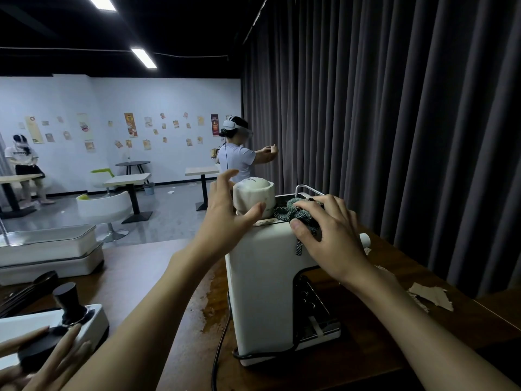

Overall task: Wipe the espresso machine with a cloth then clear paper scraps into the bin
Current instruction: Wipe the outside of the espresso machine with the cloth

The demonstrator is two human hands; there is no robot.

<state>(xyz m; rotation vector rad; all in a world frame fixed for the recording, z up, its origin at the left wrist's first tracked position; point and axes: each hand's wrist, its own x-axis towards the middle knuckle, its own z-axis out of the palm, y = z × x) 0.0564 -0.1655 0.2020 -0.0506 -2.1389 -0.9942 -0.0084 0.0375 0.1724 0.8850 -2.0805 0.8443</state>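
Dark wooden worktop (pixel 158 277): white espresso machine (pixel 262 277) at centre, paper scraps (pixel 431 296) at 3 o'clock. The right hand (pixel 329 235) grips the cloth (pixel 298 213) on the machine's top. The left hand (pixel 225 210) is spread open beside its dome (pixel 253 193). Curtain (pixel 394 108) at 1 o'clock; posters (pixel 131 128) at 10 o'clock, unreadable.

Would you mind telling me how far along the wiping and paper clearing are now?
Nothing looks finished. In hand: the right hand grips the cloth against the top of the espresso machine while the left hand touches its white dome. Left to do: the paper scraps lie on the table beside the machine, none binned.
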